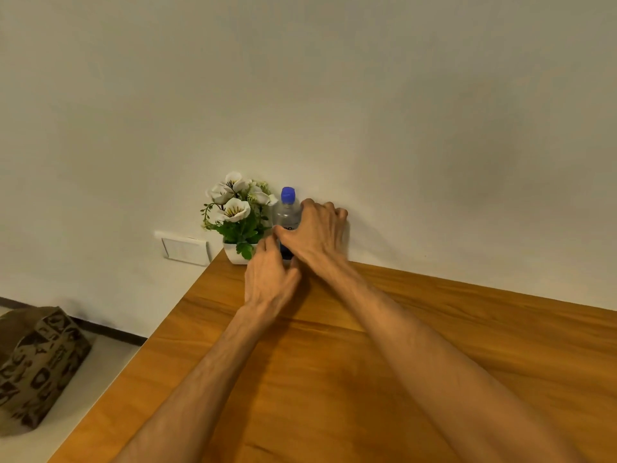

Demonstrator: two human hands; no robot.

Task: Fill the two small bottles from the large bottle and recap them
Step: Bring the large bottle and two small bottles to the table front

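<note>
I see one clear plastic bottle (287, 212) standing upright at the far edge of the worktop (434, 329), against the wall. Its blue cap (288, 194) is on. A dark label wraps its lower body, partly hidden. I can't see any small bottles.

Both forearms are bare right up to the frame's edge, with no sleeve, watch, ring or glove showing, lean with raised tendons and veins along the backs of the left hand (268, 282) and right hand (315, 237).
</note>
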